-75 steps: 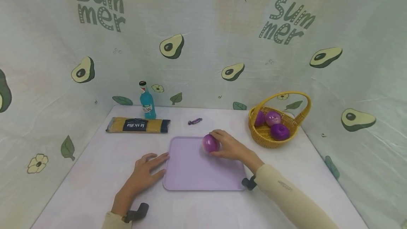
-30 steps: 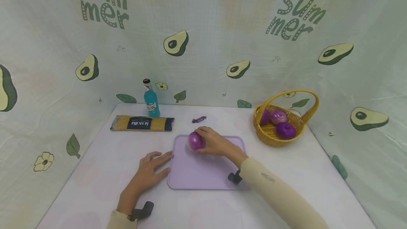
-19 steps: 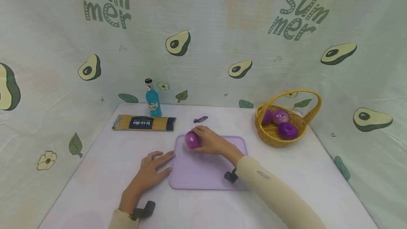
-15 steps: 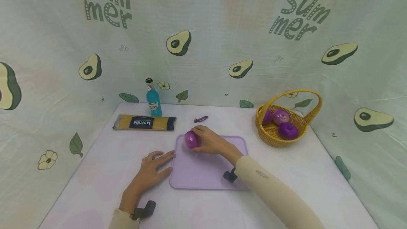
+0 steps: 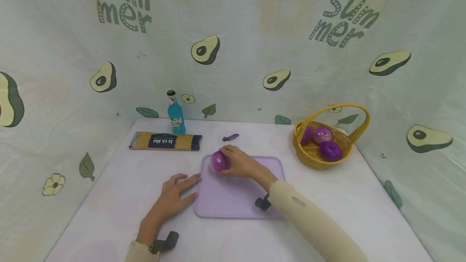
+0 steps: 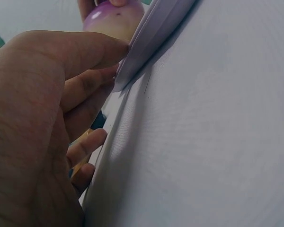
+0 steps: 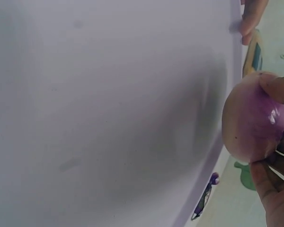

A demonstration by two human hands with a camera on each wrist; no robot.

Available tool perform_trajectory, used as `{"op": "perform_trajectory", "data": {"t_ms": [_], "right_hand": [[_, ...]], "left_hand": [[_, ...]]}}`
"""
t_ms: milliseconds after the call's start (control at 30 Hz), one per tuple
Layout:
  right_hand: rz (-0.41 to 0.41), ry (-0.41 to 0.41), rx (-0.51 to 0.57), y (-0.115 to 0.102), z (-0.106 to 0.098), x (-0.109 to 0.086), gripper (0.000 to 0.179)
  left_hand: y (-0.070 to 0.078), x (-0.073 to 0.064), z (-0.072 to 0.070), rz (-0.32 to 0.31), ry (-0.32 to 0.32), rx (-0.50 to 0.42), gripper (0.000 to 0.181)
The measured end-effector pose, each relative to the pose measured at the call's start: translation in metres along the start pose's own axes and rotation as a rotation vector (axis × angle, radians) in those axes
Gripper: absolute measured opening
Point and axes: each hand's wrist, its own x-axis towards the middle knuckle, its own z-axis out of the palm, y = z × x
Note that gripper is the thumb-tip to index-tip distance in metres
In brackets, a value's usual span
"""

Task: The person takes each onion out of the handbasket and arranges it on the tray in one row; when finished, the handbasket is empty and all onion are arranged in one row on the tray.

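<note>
My right hand (image 5: 241, 163) holds a round purple-and-cream turnip (image 5: 219, 161) at the far left corner of a lilac tray (image 5: 233, 201). In the right wrist view, thumb and fingertips pinch the turnip (image 7: 248, 118) from opposite sides, its cream half facing the tray. My left hand (image 5: 174, 195) lies beside the tray's left edge, fingers fairly straight, with fingertips and thumb right at the rim. The left wrist view shows the thumb (image 6: 99, 49) against the tray's side (image 6: 144, 47), the other fingers spread below it.
A yellow wicker basket (image 5: 309, 159) with several purple items stands at the back right. At the back left are a blue bottle (image 5: 176, 114) and a pack of spaghetti (image 5: 145, 141). A small purple wrapped candy (image 5: 231, 137) lies behind the tray.
My right hand has carried the turnip leftward across the tray to its far left corner, slowing to nearly still over the last half second. My left hand stays at the tray's edge.
</note>
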Motion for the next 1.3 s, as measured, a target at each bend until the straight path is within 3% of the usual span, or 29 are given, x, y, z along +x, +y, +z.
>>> {"op": "perform_trajectory", "data": {"t_ms": [200, 900, 1300], "right_hand": [[-0.026, 0.022, -0.010, 0.001, 0.003, 0.004, 0.078], [-0.056, 0.012, 0.007, -0.004, 0.008, 0.018, 0.080], [-0.023, -0.029, -0.012, -0.010, 0.012, 0.022, 0.082]], "left_hand": [[0.001, 0.002, -0.001, 0.027, 0.020, -0.017, 0.051], [0.002, 0.002, -0.002, 0.008, 0.002, -0.019, 0.051], [0.001, 0.000, -0.001, 0.008, 0.007, 0.010, 0.051]]}}
